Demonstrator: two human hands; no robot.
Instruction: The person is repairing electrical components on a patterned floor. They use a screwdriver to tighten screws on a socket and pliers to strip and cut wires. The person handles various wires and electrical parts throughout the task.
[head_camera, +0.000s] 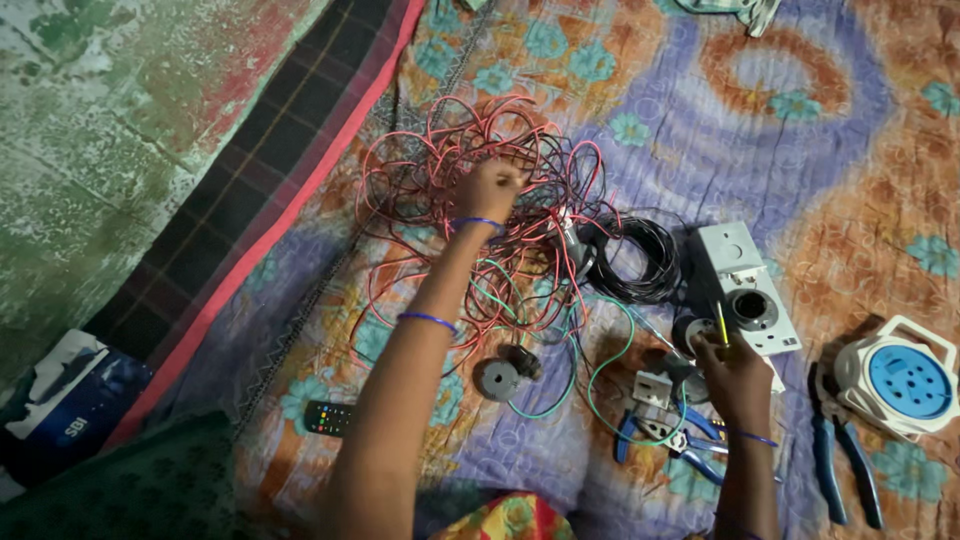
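My left hand (490, 190) reaches forward into a loose tangle of red and black wire (420, 180) on a patterned cloth, fingers closed among the strands. My right hand (728, 365) rests low at the right and grips a thin yellow-handled screwdriver (721, 322), its tip by a white switch board (745, 285) with a round socket hole. A small white switch part (652, 388) and a green wire loop (600, 370) lie just left of that hand.
A black wire coil (640, 262) lies beside the white board. Blue-handled pliers (840, 460) and another blue-handled tool (660, 440) lie at the lower right, near a white and blue extension reel (905, 378). A grey round holder (500, 378) and a remote control (330, 415) sit lower centre.
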